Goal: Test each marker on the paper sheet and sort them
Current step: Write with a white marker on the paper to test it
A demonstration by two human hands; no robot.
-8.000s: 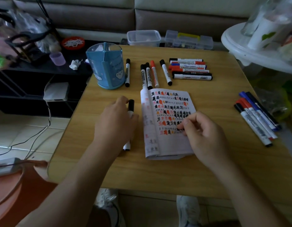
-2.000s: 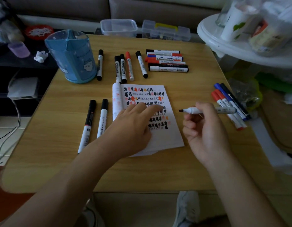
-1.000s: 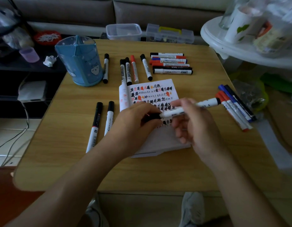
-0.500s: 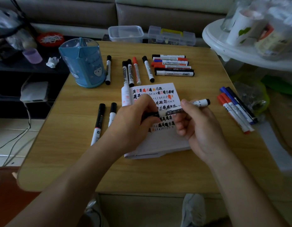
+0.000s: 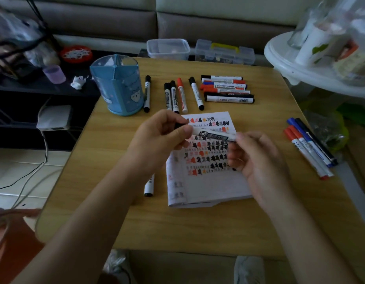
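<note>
Shifted leftward above paper sheet [image 5: 208,187], marker [image 5: 213,136] lying left-right, cap end pinched by left hand [image 5: 157,138], tail by right hand [image 5: 257,160].

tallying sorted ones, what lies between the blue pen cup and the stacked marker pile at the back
Head view: five capped markers side by side, one black next to the pen cup, then two black, one red, one black.

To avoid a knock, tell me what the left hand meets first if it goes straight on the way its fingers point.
The left hand points right along the marker both hands hold, so it would likely meet the right hand first; depth is unclear.
</note>
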